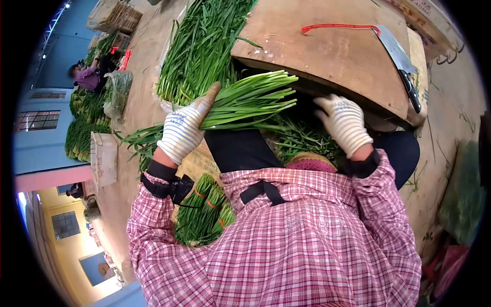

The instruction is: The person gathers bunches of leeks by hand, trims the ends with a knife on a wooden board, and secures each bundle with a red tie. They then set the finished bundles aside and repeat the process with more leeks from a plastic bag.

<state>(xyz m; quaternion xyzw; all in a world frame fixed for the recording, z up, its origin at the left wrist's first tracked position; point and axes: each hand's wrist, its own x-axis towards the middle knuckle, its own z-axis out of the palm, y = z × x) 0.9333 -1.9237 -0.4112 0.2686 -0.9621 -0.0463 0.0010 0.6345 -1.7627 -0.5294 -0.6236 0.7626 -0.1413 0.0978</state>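
A bunch of long green stalks (250, 100) is gripped in my left hand (186, 123), which wears a striped white glove; the pale cut ends point right and the leaves trail to the left. My right hand (343, 120), gloved too, is raised to the right of the bunch, apart from it, its fingers spread, slightly blurred and holding nothing. Loose green leaves (302, 139) lie below, between the hands. A large heap of the same stalks (199, 46) rests beyond my left hand.
A wooden board (327, 56) at the top carries a red tie (340, 25) and a knife (399, 59). Tied green bundles (204, 212) stand by my left elbow. Crates (105, 158), more greens and a person (88, 77) are at the far left.
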